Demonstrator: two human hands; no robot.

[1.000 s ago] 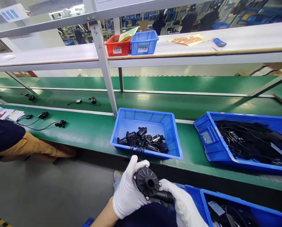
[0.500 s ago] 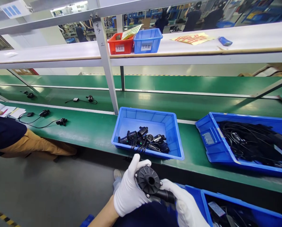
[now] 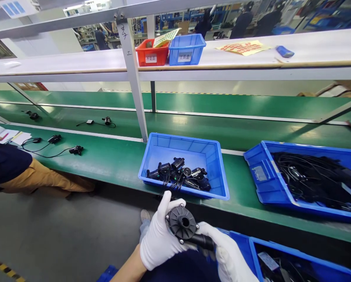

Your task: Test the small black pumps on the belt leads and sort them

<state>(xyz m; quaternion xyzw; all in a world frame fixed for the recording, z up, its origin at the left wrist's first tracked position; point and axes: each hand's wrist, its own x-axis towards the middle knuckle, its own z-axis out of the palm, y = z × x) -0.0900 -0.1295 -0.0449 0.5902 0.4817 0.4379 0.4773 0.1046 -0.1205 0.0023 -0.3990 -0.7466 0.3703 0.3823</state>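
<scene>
Both my hands wear white gloves and hold one small black pump (image 3: 183,226) over my lap, below the bench edge. My left hand (image 3: 159,237) cups its round ribbed front cover. My right hand (image 3: 231,258) grips the black tube end that sticks out to the right. Just beyond, on the green bench, a blue bin (image 3: 185,163) holds several more black pumps (image 3: 178,175) with their wires.
A second blue bin (image 3: 263,178) of black cables stands at the right, another blue bin (image 3: 299,260) sits low by my right knee. A seated person's leg (image 3: 31,176) is at the left. Pumps with cables (image 3: 75,149) lie on the belt. Red and blue trays (image 3: 169,50) sit on the shelf.
The pump has turned slightly in my hands and sits a little lower left. The view has shifted a bit; items on the conveyor have drifted left.
</scene>
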